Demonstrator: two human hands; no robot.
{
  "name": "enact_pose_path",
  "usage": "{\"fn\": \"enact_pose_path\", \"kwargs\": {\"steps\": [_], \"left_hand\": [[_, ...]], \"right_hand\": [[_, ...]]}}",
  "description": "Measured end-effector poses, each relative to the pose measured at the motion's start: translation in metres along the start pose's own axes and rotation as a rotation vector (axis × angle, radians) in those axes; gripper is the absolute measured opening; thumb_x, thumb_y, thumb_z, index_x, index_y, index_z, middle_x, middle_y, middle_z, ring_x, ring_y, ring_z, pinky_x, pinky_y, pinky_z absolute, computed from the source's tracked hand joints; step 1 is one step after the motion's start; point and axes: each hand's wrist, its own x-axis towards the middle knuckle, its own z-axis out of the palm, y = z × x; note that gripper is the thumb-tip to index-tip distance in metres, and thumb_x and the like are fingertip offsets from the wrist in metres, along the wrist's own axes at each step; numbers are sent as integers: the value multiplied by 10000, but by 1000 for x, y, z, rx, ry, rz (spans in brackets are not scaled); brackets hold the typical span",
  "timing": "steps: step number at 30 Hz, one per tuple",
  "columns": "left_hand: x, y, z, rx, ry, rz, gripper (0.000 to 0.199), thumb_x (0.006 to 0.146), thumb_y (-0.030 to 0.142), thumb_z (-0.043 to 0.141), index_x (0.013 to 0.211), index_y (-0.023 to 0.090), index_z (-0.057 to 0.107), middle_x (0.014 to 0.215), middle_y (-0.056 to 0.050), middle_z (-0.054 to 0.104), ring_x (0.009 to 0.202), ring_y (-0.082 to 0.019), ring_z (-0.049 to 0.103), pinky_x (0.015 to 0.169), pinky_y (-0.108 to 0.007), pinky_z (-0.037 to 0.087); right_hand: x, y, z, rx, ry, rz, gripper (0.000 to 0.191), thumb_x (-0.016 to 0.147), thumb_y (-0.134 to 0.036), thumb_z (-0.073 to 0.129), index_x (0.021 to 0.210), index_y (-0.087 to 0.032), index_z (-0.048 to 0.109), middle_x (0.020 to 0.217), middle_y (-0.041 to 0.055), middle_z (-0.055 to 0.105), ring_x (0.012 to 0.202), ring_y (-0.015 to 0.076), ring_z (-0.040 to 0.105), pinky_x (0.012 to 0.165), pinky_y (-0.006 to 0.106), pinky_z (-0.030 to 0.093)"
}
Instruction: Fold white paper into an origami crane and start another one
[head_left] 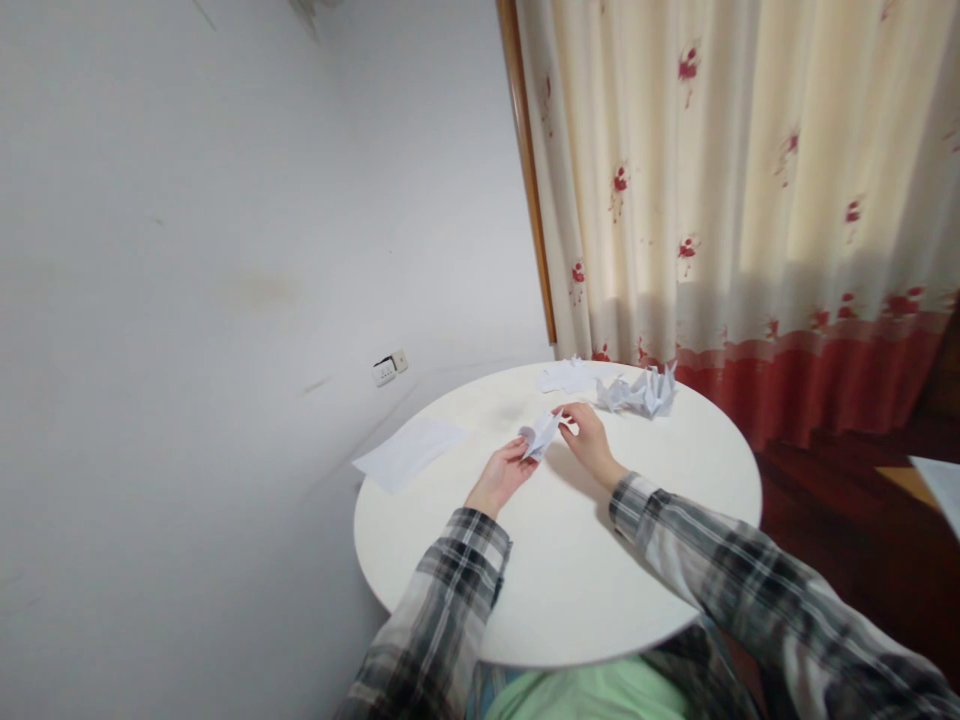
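Observation:
A small folded piece of white paper [541, 434] is held above the round white table [570, 580]. My left hand [504, 474] is closed on its lower left side, fingers along the paper. At its upper right tip, my right hand [590, 440] pinches the paper between thumb and forefinger. Several folded white paper shapes with pointed tips [651, 391] stand in a cluster at the back right of the table, beyond my right hand. The fine folds of the held paper are too small to make out.
Flat white sheets [411, 452] lie at the table's left edge, by the wall. More white paper [564, 376] lies at the back edge. A wall socket [385, 373], a flowered curtain [720, 200] and, at far right, another sheet [937, 487] are in view.

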Motion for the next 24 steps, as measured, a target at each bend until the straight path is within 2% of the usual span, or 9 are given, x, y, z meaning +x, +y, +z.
{"fn": "enact_pose_path", "kwargs": {"steps": [7, 13, 17, 20, 24], "left_hand": [[-1, -1, 0, 57, 31, 22, 175, 697, 15, 502, 826, 130, 530, 761, -55, 602, 623, -97, 566, 623, -220, 453], [2, -3, -4, 92, 21, 72, 214, 693, 8, 517, 872, 125, 527, 762, -49, 596, 620, -87, 558, 607, -198, 445], [5, -3, -6, 124, 17, 110, 224, 685, 25, 543, 880, 132, 516, 772, -45, 595, 631, -81, 556, 600, -184, 436], [5, -3, -6, 175, 14, 135, 249, 671, 53, 580, 897, 140, 519, 807, -46, 598, 653, -79, 555, 604, -176, 430], [6, -4, -5, 280, 35, 210, 278, 657, 96, 612, 907, 164, 513, 827, -36, 593, 678, -88, 554, 616, -194, 431]], "right_hand": [[0, -1, -1, -32, -6, 29, 155, 723, -130, 490, 866, -176, 527, 823, 56, 557, 789, 192, 478, 697, 339, 419], [-1, -4, -4, -121, -41, 55, 137, 741, -176, 505, 867, -187, 557, 885, 62, 540, 874, 199, 478, 766, 349, 404], [-1, -5, -5, -174, -57, 88, 102, 754, -227, 518, 798, -178, 596, 928, 71, 560, 911, 191, 483, 798, 316, 384], [-2, -4, -4, -194, -120, 133, 151, 781, -264, 486, 791, -182, 611, 863, 57, 609, 846, 177, 518, 765, 288, 382], [-3, -2, -2, -211, -232, 239, 207, 805, -266, 428, 786, -188, 619, 775, 36, 643, 709, 149, 550, 637, 239, 370]]}}
